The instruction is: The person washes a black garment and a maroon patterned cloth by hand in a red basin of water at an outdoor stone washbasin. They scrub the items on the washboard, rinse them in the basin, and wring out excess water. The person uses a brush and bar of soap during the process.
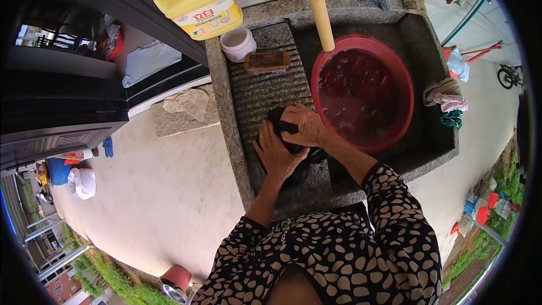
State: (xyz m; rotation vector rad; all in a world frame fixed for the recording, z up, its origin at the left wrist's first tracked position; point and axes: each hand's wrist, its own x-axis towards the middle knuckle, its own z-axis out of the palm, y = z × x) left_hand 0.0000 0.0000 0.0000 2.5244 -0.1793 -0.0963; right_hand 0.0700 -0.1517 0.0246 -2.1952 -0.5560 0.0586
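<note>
Both my hands press a dark wet cloth onto the ribbed stone washboard of a stone sink. My left hand grips the cloth's near end. My right hand lies over its far end, fingers curled on the fabric. Just right of my hands stands a red basin holding dark water and soaking clothes. A brown scrub brush lies at the top of the washboard, beyond my hands.
A yellow detergent jug and a small white cup stand on the sink's back left corner. A pale pole rises behind the basin. Rags hang on the sink's right rim. A red bucket sits on the concrete floor.
</note>
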